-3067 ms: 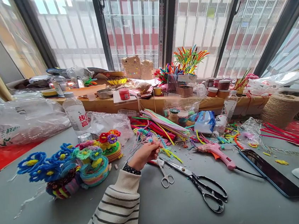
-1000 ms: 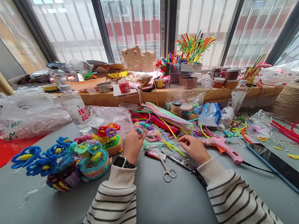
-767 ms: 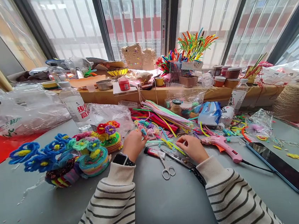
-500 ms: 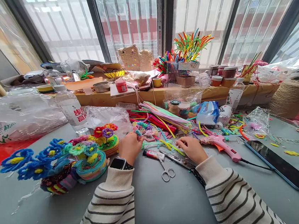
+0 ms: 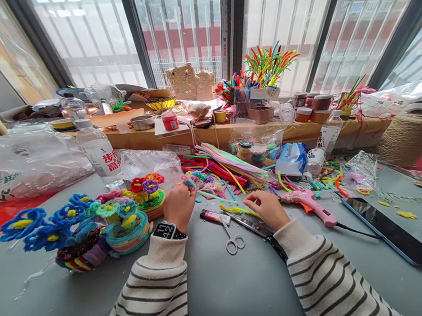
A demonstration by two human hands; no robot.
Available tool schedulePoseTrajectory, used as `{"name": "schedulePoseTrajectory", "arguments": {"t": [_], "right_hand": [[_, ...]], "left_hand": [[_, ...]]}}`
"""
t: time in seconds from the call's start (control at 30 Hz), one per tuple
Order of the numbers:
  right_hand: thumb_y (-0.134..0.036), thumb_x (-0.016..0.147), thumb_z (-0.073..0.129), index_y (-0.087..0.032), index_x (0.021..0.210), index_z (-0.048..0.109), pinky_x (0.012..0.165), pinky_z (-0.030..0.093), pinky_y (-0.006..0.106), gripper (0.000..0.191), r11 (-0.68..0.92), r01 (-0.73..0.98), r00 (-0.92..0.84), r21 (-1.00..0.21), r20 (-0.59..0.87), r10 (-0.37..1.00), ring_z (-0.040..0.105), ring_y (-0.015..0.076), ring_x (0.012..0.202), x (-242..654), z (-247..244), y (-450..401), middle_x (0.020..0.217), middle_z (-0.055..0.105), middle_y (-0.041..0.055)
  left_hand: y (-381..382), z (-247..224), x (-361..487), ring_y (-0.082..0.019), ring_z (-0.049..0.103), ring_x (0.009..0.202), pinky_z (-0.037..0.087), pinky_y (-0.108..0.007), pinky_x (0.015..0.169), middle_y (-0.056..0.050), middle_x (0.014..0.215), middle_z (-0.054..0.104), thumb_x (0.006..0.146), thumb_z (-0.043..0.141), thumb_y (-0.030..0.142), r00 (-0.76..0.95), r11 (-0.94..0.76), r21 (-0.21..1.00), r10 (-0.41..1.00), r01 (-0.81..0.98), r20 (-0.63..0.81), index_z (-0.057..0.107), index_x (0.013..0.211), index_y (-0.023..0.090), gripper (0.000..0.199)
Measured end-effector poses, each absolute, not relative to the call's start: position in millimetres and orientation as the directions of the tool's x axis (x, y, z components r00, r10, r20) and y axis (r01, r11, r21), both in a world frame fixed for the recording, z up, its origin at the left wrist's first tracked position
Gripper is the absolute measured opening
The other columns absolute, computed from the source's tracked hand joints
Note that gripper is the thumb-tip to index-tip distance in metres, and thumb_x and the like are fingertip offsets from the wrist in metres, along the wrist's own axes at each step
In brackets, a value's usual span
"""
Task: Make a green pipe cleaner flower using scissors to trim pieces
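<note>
My left hand (image 5: 180, 204), wearing a watch, is closed in a pinch on a small pink-and-blue pipe-cleaner piece (image 5: 189, 183) by its fingertips. My right hand (image 5: 269, 208) hovers low over the table, fingers loosely bent and a little apart, beside a bent yellow pipe cleaner (image 5: 239, 209); whether they touch is hard to see. Between the hands lie small scissors (image 5: 235, 241), a red-and-white tube (image 5: 213, 215) and a larger dark cutting tool (image 5: 254, 225), partly under my right wrist. Pipe-cleaner flower pots (image 5: 128, 229) stand left of my left hand.
Bundled pipe cleaners (image 5: 234, 163) lie behind the hands. To the right are a pink glue gun (image 5: 312, 205) with its cord and a dark-screened phone (image 5: 390, 229). A water bottle (image 5: 99, 152) stands back left, a twine spool (image 5: 410, 139) back right.
My left hand has turned slightly and lifted, showing the small piece and the watch face more. My right fingers have reached a little left, and the yellow pipe cleaner lies differently.
</note>
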State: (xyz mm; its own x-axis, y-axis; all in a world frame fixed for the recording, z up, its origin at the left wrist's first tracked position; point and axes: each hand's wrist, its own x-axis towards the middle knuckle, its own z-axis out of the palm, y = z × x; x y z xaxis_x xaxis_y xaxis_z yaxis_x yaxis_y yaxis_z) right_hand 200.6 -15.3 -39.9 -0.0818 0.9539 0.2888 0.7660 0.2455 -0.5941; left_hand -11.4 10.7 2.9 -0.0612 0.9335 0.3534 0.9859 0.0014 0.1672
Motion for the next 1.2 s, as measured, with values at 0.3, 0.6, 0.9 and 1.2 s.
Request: {"name": "schedulePoseTrajectory", "arguments": {"t": [0.3, 0.6, 0.9, 1.2], "right_hand": [[-0.015, 0.068, 0.053, -0.018, 0.072, 0.061, 0.062, 0.037, 0.022, 0.009, 0.289, 0.869, -0.207, -0.401, 0.235, 0.95, 0.054, 0.0133, 0.069, 191.7, -40.3, -15.7, 0.076, 0.059, 0.0017], [-0.018, 0.074, 0.047, -0.017, 0.074, 0.06, 0.062, 0.037, 0.022, 0.013, 0.176, 0.909, -0.076, -0.379, 0.264, 0.962, 0.054, 0.0136, 0.07, 188.9, -34.0, -15.0, 0.078, 0.058, 0.0032], [-0.015, 0.071, 0.05, -0.019, 0.07, 0.059, 0.059, 0.036, 0.021, 0.01, 0.281, 0.907, -0.229, -0.314, 0.192, 0.954, 0.054, 0.0144, 0.074, 167.4, -35.6, -15.9, 0.078, 0.059, 0.0032], [-0.015, 0.073, 0.043, -0.016, 0.082, 0.052, 0.055, 0.033, 0.022, 0.012, 0.189, 0.917, -0.132, -0.35, 0.179, 0.975, 0.056, 0.0161, 0.07, 170.0, -33.5, -17.8, 0.078, 0.062, 0.0055]], "left_hand": [[16.9, -2.1, -12.4, -0.021, 0.059, 0.066, 0.042, -0.03, 0.062, -0.006, 0.069, 0.062, 0.068, 0.048, 0.034, -0.181, -0.156, 0.595, 0.866, 0.788, 0.466, 0.058, 0.077, 0.018, 0.02], [17.6, 2.0, -5.5, -0.011, 0.059, 0.059, 0.049, -0.027, 0.059, 0.0, 0.076, 0.055, 0.06, 0.058, 0.024, -0.175, -0.16, 0.983, 0.974, -0.086, 0.143, 0.047, 0.075, 0.016, 0.02], [13.0, 3.1, -7.3, -0.008, 0.059, 0.063, 0.048, -0.022, 0.063, 0.004, 0.069, 0.057, 0.058, 0.061, 0.014, -0.044, 0.05, 0.912, 0.996, -0.408, -0.075, 0.045, 0.074, 0.019, 0.023], [14.6, -3.3, -8.2, -0.006, 0.057, 0.064, 0.045, -0.016, 0.058, 0.003, 0.074, 0.056, 0.054, 0.067, 0.019, -0.015, 0.093, 0.905, 0.994, -0.414, -0.109, 0.043, 0.068, 0.018, 0.027]]}}
